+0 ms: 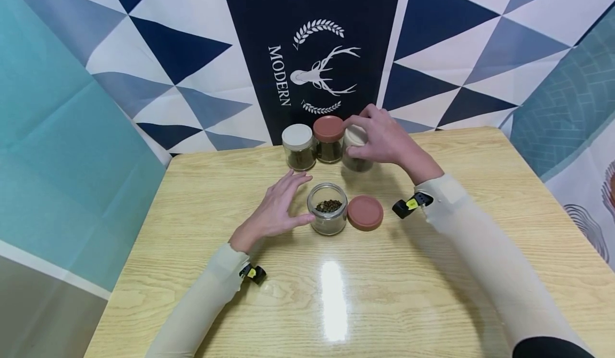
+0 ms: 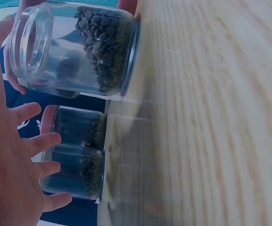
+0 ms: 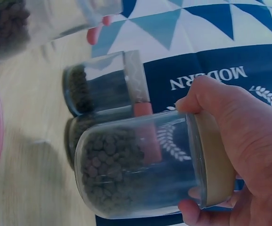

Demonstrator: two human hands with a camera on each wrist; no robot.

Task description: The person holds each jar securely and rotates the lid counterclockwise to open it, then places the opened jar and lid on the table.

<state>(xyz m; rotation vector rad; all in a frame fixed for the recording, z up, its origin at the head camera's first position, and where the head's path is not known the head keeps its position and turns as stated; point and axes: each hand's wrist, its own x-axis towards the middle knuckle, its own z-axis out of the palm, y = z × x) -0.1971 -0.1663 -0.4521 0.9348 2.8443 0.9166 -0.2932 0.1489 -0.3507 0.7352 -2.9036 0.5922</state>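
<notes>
My right hand (image 1: pixel 381 136) grips a glass jar with a beige lid (image 3: pixel 140 165) at the back of the table, its fingers and thumb around the lid. Dark pellet-like pieces fill the lower part of that jar. Nearer to me an open glass jar (image 1: pixel 331 224) stands upright with similar dark pieces at its bottom. My left hand (image 1: pixel 274 208) is spread beside this open jar, its thumb tip right at the jar's side. To the right of the open jar a reddish lid (image 1: pixel 365 213) lies flat.
A white-lidded jar (image 1: pixel 299 139) and a red-lidded jar (image 1: pixel 329 128) stand side by side at the table's back edge, left of the gripped jar. Behind them hangs a patterned cloth (image 1: pixel 192 54). Light wood tabletop (image 1: pixel 399 294) extends toward me.
</notes>
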